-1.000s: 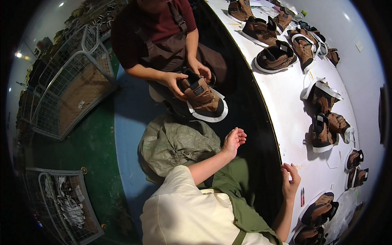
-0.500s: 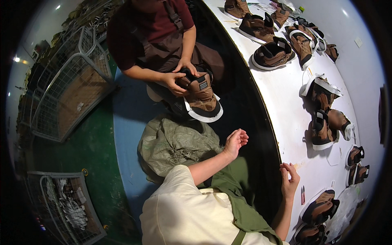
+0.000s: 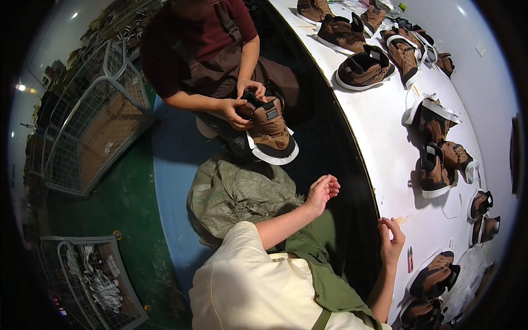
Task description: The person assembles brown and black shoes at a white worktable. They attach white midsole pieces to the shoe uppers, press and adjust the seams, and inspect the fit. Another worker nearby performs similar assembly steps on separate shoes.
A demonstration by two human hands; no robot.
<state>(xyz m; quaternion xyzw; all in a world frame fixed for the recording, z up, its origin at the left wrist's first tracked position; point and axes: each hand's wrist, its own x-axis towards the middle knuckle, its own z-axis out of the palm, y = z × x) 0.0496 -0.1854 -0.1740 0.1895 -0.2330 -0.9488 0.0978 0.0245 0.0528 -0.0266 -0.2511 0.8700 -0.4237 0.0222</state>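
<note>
My left hand (image 3: 323,193) is held in the air in front of my green apron (image 3: 324,269), empty, with its fingers loosely bent and apart. My right hand (image 3: 391,237) rests at the edge of the white table (image 3: 379,148), its fingers bent and nothing visible in them. Beside it on the table lies a small red-handled tool (image 3: 410,259). Past that, a brown and black high-top shoe (image 3: 434,276) lies on its side. Across from me a co-worker's hands (image 3: 236,113) hold another brown shoe (image 3: 271,132) with a white sole edge on their lap.
A crumpled grey-green woven sack (image 3: 236,190) lies on the floor between us. Several brown shoes (image 3: 364,69) stand along the table, with clear plastic (image 3: 467,278) near the wall. Wire-mesh carts (image 3: 104,124) stand at the left; a lower one (image 3: 118,242) holds pale scraps.
The view has turned slightly. My left hand is a little farther right; my right hand stays at the table edge. The co-worker still holds the shoe.
</note>
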